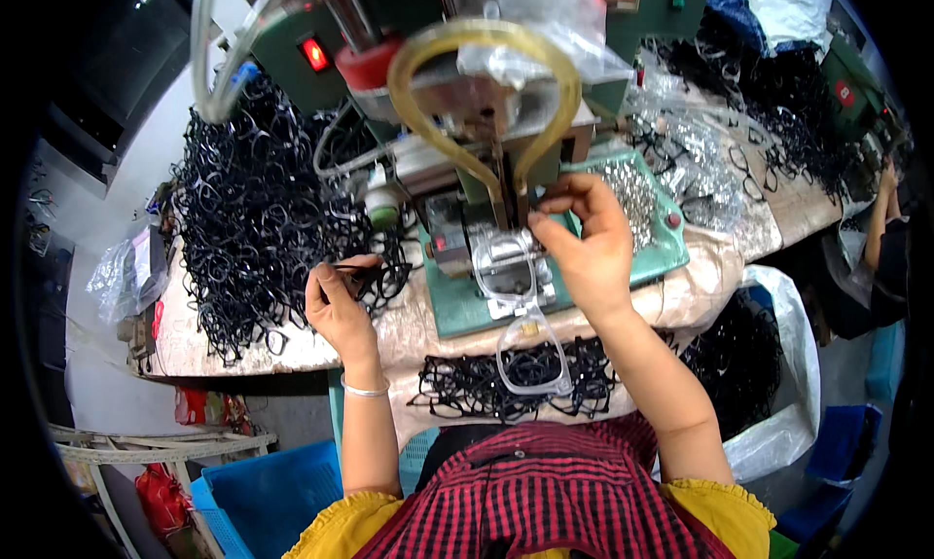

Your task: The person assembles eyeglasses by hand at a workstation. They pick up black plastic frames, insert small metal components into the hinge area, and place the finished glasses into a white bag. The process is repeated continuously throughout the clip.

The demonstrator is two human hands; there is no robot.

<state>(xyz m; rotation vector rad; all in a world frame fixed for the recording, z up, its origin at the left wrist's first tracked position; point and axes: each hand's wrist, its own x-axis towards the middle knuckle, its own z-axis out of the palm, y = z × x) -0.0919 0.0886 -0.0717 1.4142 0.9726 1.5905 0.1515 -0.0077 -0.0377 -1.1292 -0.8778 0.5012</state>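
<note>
My left hand (pixel 341 306) is closed on a black eyeglass frame (pixel 392 280), left of the machine's green base. A clear eyeglass frame (pixel 533 391) lies with one rim at the metal jig (pixel 508 250); its other rim hangs toward me over the base's front edge. My right hand (pixel 593 252) reaches in from the right, thumb and fingertips pinched beside the jig; anything between them is too small to make out. Just above the jig end the two prongs of a thick brass-coloured loop (pixel 401 84). Behind it stands the green machine (pixel 292 43) with a lit red switch.
A big heap of black eyeglass frames (pixel 248 218) covers the table's left; more (pixel 516 369) lie along the front edge. Small metal parts fill a green tray (pixel 671 252) on the right. A white sack (pixel 803 364) and a blue basket (pixel 263 491) stand below. Another person's arm (pixel 879 209) shows far right.
</note>
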